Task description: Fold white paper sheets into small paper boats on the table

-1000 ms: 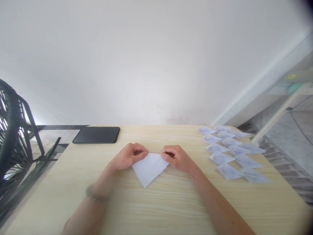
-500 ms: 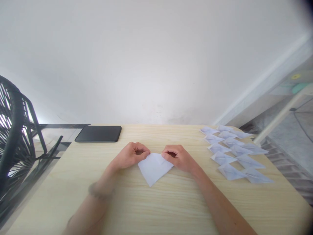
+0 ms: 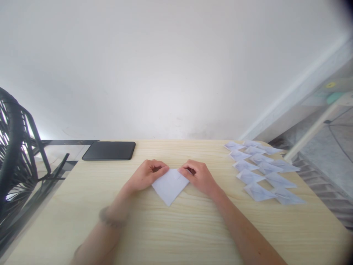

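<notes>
A folded sheet of white paper (image 3: 170,187) is between my hands, near the middle of the table, one corner pointing toward me. My left hand (image 3: 147,174) pinches its upper left edge between thumb and fingers. At the upper right edge, the thumb and curled fingers of my right hand (image 3: 197,176) pinch the same paper. A small crease shows near my right thumb. The fingertips behind the paper are hidden. To the right lie several folded white paper pieces (image 3: 259,191), pointed at their ends and set out in rows.
A black phone or tablet (image 3: 109,151) lies at the back left of the wooden table (image 3: 176,235). Beyond the table's far edge rises a white wall (image 3: 176,73). A dark woven chair (image 3: 16,147) stands at the left, and a pale frame (image 3: 311,134) at the right.
The paper has turned slightly and sits a little farther left and up in view. My right hand has moved a little left, closer to my left hand, which stays nearly in place.
</notes>
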Available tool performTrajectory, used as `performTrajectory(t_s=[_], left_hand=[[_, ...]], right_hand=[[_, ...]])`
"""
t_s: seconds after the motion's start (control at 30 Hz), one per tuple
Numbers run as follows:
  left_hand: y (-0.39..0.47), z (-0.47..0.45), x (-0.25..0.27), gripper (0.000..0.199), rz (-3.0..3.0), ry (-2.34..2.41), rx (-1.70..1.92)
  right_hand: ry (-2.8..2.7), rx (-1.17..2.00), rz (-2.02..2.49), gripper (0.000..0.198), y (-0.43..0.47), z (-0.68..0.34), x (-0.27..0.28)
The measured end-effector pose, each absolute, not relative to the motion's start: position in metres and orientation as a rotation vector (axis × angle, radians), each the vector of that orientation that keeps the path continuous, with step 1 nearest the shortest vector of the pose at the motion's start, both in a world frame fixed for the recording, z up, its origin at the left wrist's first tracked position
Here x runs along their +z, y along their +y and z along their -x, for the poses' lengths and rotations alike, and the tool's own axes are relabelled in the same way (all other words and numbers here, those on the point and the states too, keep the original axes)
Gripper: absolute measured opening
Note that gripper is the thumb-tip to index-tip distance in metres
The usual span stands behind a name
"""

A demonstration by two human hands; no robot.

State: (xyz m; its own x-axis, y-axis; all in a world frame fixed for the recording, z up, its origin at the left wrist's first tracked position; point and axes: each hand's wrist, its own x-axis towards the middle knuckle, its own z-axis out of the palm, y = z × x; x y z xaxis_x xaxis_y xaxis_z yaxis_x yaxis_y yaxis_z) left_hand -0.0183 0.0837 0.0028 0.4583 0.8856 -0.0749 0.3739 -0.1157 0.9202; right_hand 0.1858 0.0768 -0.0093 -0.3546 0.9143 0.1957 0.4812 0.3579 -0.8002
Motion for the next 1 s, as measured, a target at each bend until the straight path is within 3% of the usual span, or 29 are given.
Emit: performTrajectory(t_s=[0.5,0.6,0.77,1.0], left_hand=[[0.086,0.023,-0.007,0.020,-1.728,0.889,0.768],[0.086,0.021,-0.009,0.020,-1.790,0.944,0.796],[0.091,0.021,-0.014,0.019,-2.084,1.060,0.894],[0.091,0.026,-0.013,0.021,-2.325,1.269,0.856]], right_hand=[[-1.838,0.862,1.278,0.022,0.081,-0.187,-0.010],[-1.844,0.738,1.267,0.017,0.082,-0.187,-0.013],[-2.007,0.399,1.221,0.028,0.079,-0.187,-0.016],[-2.324,0.395,1.081,0.028,0.073,-0.183,-0.010]])
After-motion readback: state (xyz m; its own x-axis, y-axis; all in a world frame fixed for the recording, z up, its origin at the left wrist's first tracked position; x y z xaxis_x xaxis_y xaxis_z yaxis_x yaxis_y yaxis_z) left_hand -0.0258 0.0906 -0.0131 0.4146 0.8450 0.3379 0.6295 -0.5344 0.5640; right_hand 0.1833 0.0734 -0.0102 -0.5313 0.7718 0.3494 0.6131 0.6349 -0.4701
